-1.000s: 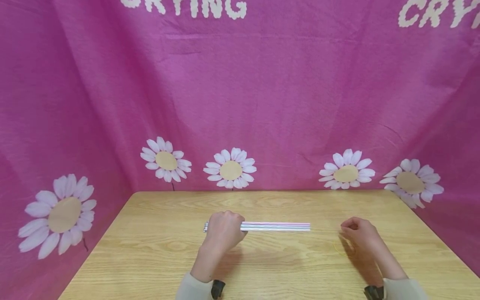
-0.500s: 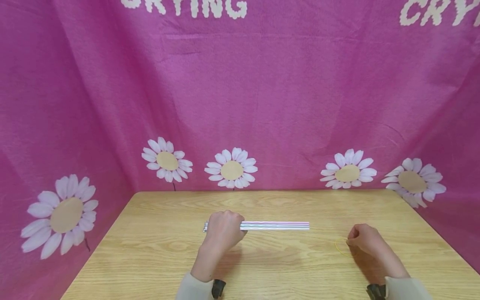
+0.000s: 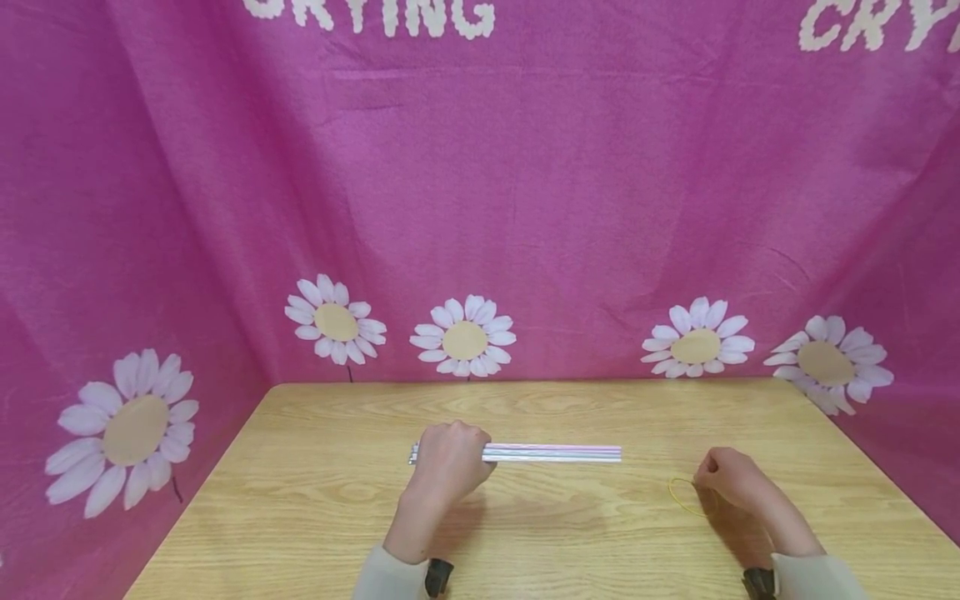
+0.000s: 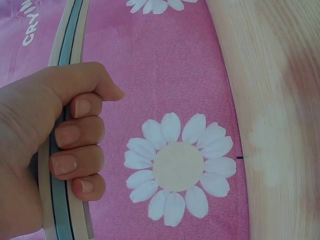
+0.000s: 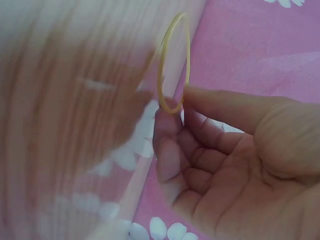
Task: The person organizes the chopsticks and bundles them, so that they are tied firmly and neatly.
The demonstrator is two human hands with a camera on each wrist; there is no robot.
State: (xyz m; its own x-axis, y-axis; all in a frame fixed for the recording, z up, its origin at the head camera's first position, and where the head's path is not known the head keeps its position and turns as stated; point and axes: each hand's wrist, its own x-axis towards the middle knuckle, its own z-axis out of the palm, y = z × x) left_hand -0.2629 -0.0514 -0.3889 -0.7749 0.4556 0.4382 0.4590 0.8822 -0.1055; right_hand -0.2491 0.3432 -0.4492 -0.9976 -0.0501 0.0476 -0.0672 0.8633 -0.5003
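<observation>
My left hand is wrapped round a bundle of long, thin sticks, pale with pink and bluish-green stripes. The bundle lies level, its long part reaching out to the right and short ends poking past the left of the fist. In the left wrist view the fingers curl fully over the sticks. My right hand, apart from the bundle on the right, pinches a yellow rubber band between thumb and fingertips. In the right wrist view the rubber band stands up as a narrow loop from the pinch.
Both hands are over a light wood-grain table. A pink cloth printed with white daisies hangs behind the table and along both sides. Dark straps sit at the wrists by the sleeve cuffs.
My right hand has drawn slightly right and toward me with the rubber band, then stayed nearly still. The left hand and the sticks have hardly moved.
</observation>
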